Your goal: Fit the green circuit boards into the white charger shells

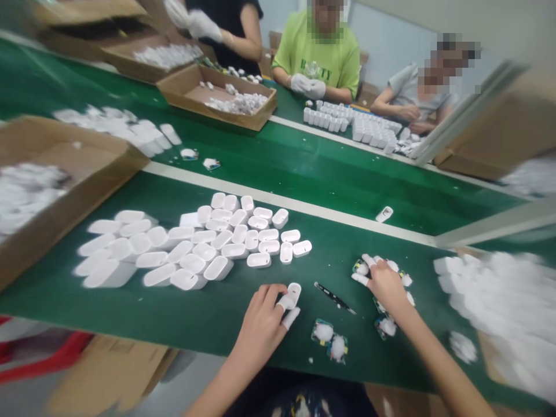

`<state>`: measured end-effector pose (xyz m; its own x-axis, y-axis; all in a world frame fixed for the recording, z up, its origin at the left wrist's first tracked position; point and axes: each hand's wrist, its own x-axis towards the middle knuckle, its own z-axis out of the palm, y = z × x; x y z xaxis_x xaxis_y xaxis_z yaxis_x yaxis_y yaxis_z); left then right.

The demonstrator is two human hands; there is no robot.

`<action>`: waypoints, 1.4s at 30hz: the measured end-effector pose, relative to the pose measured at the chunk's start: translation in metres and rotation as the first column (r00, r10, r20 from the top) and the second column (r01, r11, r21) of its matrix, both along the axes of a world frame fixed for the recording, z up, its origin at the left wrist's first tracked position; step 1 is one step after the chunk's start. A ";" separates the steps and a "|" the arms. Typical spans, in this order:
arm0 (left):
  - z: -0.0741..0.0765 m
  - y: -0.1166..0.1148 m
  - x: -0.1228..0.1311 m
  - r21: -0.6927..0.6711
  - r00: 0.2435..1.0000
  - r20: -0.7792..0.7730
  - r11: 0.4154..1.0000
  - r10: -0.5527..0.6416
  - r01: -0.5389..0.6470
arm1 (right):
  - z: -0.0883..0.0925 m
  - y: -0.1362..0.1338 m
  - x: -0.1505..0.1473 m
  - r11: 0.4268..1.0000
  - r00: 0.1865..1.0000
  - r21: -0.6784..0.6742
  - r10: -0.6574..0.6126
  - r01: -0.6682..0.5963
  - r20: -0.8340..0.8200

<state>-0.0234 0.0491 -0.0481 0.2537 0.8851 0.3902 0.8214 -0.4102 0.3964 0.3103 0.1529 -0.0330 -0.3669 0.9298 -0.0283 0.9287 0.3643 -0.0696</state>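
The left hand (260,324) is closed on a white earbud case (292,295), fingers curled over it, just above the green table (130,304). White finger cots (291,318) cover at least two of its fingers. The right hand (386,286) is held with fingers spread and tips down among small printed packets with white fluff (384,326); whether it grips anything cannot be determined. Between the hands lies a pair of black tweezers (333,296). Two more fluff packets (330,341) sit just below them, near the table's front edge.

Left of the hands is a loose pile of white earbud cases (204,238), most lying flat and touching one another. One further case (384,214) lies apart, near a cream divider strip (278,200).

A shallow cardboard tray (73,194) at the left holds a white mass, too blurred to identify. Across the strip, a second cardboard tray (217,98) holds small white parts in a heap, and a third tray (147,61) beyond it holds a similar white load. A blurred white heap (495,301) lies at the right.

Across the table, a co-worker's gloved hands (303,85) sit behind rows of upright white cases (360,124).
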 end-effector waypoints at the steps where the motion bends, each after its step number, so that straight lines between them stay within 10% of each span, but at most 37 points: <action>1: -0.003 -0.002 0.000 -0.030 0.998 0.053 0.999 0.015 -0.014 | 0.003 -0.002 0.001 1.000 1.000 -0.005 0.026 -0.026 -0.002; 9: -0.009 0.014 -0.010 -0.513 0.938 0.346 0.843 0.029 0.163 | 0.003 0.002 0.015 0.968 0.957 -0.058 0.233 -0.246 -0.175; 15: 0.015 0.012 -0.004 -0.442 0.902 0.431 0.880 0.038 0.174 | 0.012 0.004 0.019 0.986 0.905 0.009 0.158 -0.168 -0.396; 19: 0.037 0.001 0.014 -0.361 0.722 0.686 0.904 0.091 0.230 | 0.032 -0.039 -0.006 0.992 0.794 0.124 0.076 -0.001 -0.603; 22: 0.041 -0.007 0.043 -0.464 0.565 0.797 0.816 0.214 0.345 | 0.041 -0.092 -0.054 0.965 0.599 0.184 0.038 0.185 -0.800; 24: 0.039 -0.015 0.065 -0.525 0.532 0.798 0.759 0.283 0.385 | 0.043 -0.121 -0.092 0.950 0.114 0.023 -0.013 0.312 -0.993; 27: 0.038 -0.034 0.087 -0.486 0.535 0.819 0.747 0.207 0.454 | 0.043 -0.142 -0.130 0.905 -0.213 -0.073 0.020 0.420 -0.977; 34: 0.052 -0.056 0.065 -0.365 0.433 0.901 0.591 0.029 0.720 | 0.049 -0.149 -0.125 0.969 -0.183 -0.028 0.018 0.245 -0.983; 42: 0.057 -0.064 0.050 -0.253 0.418 0.908 0.741 -0.042 0.623 | 0.059 -0.183 -0.103 0.980 0.127 0.185 0.175 0.069 -0.976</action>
